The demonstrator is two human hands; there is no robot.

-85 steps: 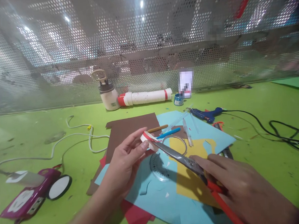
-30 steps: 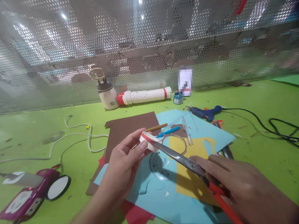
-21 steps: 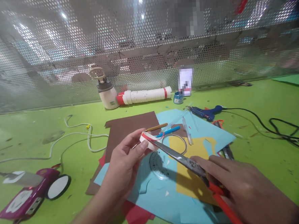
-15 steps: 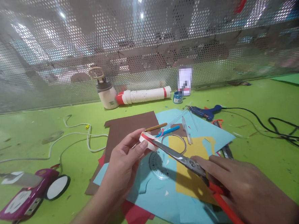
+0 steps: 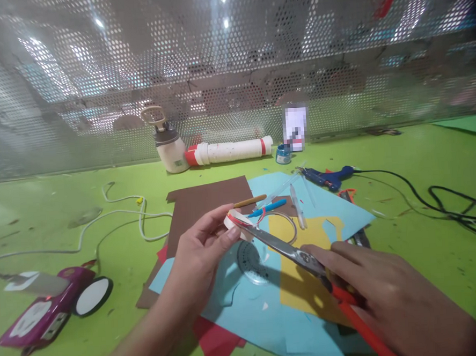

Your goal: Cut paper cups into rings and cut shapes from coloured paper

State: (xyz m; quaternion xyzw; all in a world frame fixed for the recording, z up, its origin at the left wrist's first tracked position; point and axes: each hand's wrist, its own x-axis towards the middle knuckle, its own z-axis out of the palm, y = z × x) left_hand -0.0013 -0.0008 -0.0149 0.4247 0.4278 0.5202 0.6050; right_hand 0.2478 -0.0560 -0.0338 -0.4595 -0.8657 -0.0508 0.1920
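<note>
L hand (image 5: 200, 251) pinches white/red pc (image 5: 233, 219) just beyond protractor (image 5: 251, 262). R hand (image 5: 377, 287), rt of protractor, grips scissors (image 5: 285, 248), axis fwd-left to pc.

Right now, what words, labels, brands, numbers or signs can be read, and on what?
No text is legible.
Protractor: scale markings, too small to read.
Pump sprayer: small label, too blurred.
Blue jar: label, too blurred.
White panel: pixelated, unreadable.
Purple device: side marking, too small.
</note>
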